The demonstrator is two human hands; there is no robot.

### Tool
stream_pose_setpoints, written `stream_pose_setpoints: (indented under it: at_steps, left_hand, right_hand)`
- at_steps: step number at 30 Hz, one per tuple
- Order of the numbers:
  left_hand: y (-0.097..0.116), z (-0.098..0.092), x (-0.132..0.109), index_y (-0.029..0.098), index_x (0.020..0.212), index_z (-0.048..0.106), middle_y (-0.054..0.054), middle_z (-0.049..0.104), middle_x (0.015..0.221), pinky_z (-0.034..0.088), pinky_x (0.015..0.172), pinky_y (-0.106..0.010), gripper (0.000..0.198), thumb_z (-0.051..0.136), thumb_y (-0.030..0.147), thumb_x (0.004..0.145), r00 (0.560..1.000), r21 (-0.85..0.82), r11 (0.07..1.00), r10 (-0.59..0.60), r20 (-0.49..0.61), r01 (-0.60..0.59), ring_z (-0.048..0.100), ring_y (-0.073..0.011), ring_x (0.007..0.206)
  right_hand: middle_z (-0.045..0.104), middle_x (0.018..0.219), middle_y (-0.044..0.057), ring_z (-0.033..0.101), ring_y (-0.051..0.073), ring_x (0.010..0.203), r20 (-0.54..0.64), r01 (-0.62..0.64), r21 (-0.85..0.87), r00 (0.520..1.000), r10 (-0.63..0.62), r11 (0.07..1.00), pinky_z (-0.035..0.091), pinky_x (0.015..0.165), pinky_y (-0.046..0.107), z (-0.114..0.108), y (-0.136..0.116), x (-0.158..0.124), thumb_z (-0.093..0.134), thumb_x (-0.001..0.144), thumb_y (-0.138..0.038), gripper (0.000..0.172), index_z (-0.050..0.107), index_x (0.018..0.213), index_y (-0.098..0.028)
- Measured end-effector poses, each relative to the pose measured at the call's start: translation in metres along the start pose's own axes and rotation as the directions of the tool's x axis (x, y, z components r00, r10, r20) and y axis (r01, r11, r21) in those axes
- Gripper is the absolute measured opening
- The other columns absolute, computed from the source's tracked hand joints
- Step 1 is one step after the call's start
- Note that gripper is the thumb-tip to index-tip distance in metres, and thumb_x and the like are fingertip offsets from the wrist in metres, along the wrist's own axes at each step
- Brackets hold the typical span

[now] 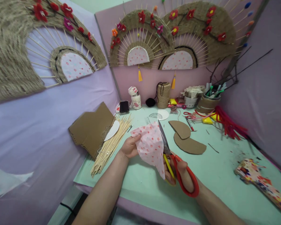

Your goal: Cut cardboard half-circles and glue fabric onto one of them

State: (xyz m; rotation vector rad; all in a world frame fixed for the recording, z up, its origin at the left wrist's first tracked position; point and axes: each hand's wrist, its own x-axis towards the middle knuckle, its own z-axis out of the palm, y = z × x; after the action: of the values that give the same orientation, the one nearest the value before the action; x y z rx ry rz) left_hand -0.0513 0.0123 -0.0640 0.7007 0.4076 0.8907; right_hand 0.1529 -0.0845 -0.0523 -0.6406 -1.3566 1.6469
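A: Fabric (151, 145), pink with small dots, held up over the near edge of the worktop (225, 178). Left hand (130, 146) pinches its left edge; right hand (181, 175) is closed through the red loops of the scissors (175, 162), blades parted against the cloth's right side.

B: Risks, as you judge them?

A: Cloth hangs loose between one pinch and the blades, so it could fold or drag and the cut wander. Blade tips point away toward the brown card pieces (188, 139), not the left fingers, which sit well apart (a small comfort). The skewers (112, 140) lie just beside the left forearm; a swing of the elbow might scatter them off the edge.

B: What can't you make out?

A: Any cutting line on the fabric: none visible. The lower blade is behind the cloth, so how deep the bite goes is unclear. Right fingers are mostly hidden by handles and cloth. Far clutter near the twine spool (163, 93) is too small to name. The patterned item (264, 184) at right is cut off by the frame.
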Motion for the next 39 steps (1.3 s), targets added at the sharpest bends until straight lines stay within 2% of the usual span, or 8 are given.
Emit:
stream_pose_setpoints:
  at_steps: [10, 22, 27, 30, 33, 35, 37, 39]
  left_hand:
    - [-0.003, 0.003, -0.002, 0.009, 0.118, 0.062, -0.017, 0.069, 0.113, 0.042, 0.102, -0.042, 0.036, 0.06, 0.025, 0.086, 0.997, 0.049, 0.997, -0.068, 0.046, 0.066, 0.062, -0.0299, 0.112]
    - [0.001, 0.008, -0.003, 0.013, 0.123, 0.06, -0.015, 0.069, 0.114, 0.048, 0.095, -0.039, 0.041, 0.064, 0.023, 0.084, 0.998, 0.062, 0.997, -0.043, 0.055, 0.04, 0.065, -0.028, 0.107]
    - [0.004, 0.0, -0.006, 0.011, 0.122, 0.061, -0.015, 0.07, 0.113, 0.046, 0.098, -0.04, 0.036, 0.057, 0.021, 0.087, 0.998, 0.032, 0.999, -0.044, 0.036, 0.043, 0.065, -0.0278, 0.107]
    - [0.013, -0.006, -0.006, 0.011, 0.126, 0.059, -0.014, 0.071, 0.11, 0.039, 0.106, -0.042, 0.037, 0.047, 0.023, 0.092, 0.999, -0.075, 0.996, 0.039, -0.001, -0.039, 0.062, -0.0263, 0.113]
    - [0.029, -0.012, -0.007, 0.016, 0.137, 0.049, -0.01, 0.071, 0.111, 0.03, 0.113, -0.038, 0.045, 0.032, 0.028, 0.098, 0.975, -0.258, 0.941, 0.209, -0.072, -0.22, 0.058, -0.0204, 0.118]
    - [0.04, -0.015, -0.007, 0.019, 0.142, 0.042, -0.008, 0.071, 0.112, 0.026, 0.114, -0.037, 0.047, 0.025, 0.031, 0.1, 0.941, -0.351, 0.873, 0.307, -0.141, -0.337, 0.06, -0.0172, 0.116]
    - [0.049, -0.017, -0.009, 0.02, 0.144, 0.039, -0.008, 0.07, 0.113, 0.024, 0.115, -0.037, 0.048, 0.022, 0.031, 0.1, 0.903, -0.398, 0.811, 0.373, -0.213, -0.429, 0.062, -0.0159, 0.113]
    - [0.055, -0.019, -0.01, 0.021, 0.143, 0.04, -0.008, 0.069, 0.116, 0.024, 0.115, -0.038, 0.047, 0.023, 0.031, 0.1, 0.873, -0.418, 0.767, 0.413, -0.259, -0.487, 0.062, -0.0158, 0.113]
  right_hand:
    - [0.044, 0.041, -0.006, 0.035, 0.009, 0.033, -0.088, 0.022, 0.048, 0.996, -0.018, 0.999, 0.027, 0.036, 0.024, -0.002, 0.003, 0.001, 0.036, 0.06, -0.093, 0.075, 0.049, 0.077, -0.021]
    - [0.036, 0.032, -0.006, 0.031, 0.009, 0.027, -0.18, -0.025, -0.077, 0.984, 0.011, 0.997, 0.026, 0.032, 0.024, -0.003, 0.002, 0.0, 0.033, 0.069, -0.089, 0.067, 0.04, 0.061, -0.023]
    - [0.036, 0.037, -0.009, 0.027, 0.007, 0.029, -0.311, 0.034, -0.101, 0.948, -0.064, 0.994, 0.027, 0.031, 0.022, -0.014, -0.003, 0.005, 0.034, 0.071, -0.087, 0.065, 0.044, 0.072, -0.023]
    - [0.04, 0.042, -0.008, 0.031, 0.008, 0.032, -0.441, -0.079, -0.237, 0.897, -0.035, 0.968, 0.025, 0.031, 0.021, -0.022, -0.021, 0.012, 0.043, 0.078, -0.078, 0.054, 0.042, 0.073, -0.024]
    - [0.043, 0.045, -0.007, 0.036, 0.009, 0.034, -0.536, -0.307, -0.447, 0.844, 0.023, 0.84, 0.026, 0.034, 0.02, -0.031, -0.04, 0.029, 0.053, 0.079, -0.068, 0.046, 0.04, 0.072, -0.024]
    - [0.053, 0.054, -0.003, 0.044, 0.01, 0.041, -0.557, -0.433, -0.605, 0.83, 0.033, 0.668, 0.031, 0.039, 0.021, -0.037, -0.047, 0.048, 0.058, 0.079, -0.061, 0.042, 0.044, 0.075, -0.022]
    - [0.062, 0.071, 0.005, 0.055, 0.014, 0.056, -0.57, -0.536, -0.745, 0.821, 0.039, 0.398, 0.037, 0.047, 0.023, -0.039, -0.045, 0.075, 0.061, 0.08, -0.056, 0.039, 0.05, 0.08, -0.018]
    - [0.065, 0.086, 0.011, 0.061, 0.019, 0.072, -0.577, -0.562, -0.771, 0.815, 0.044, 0.299, 0.043, 0.056, 0.025, -0.037, -0.035, 0.106, 0.066, 0.08, -0.047, 0.035, 0.055, 0.089, -0.014]
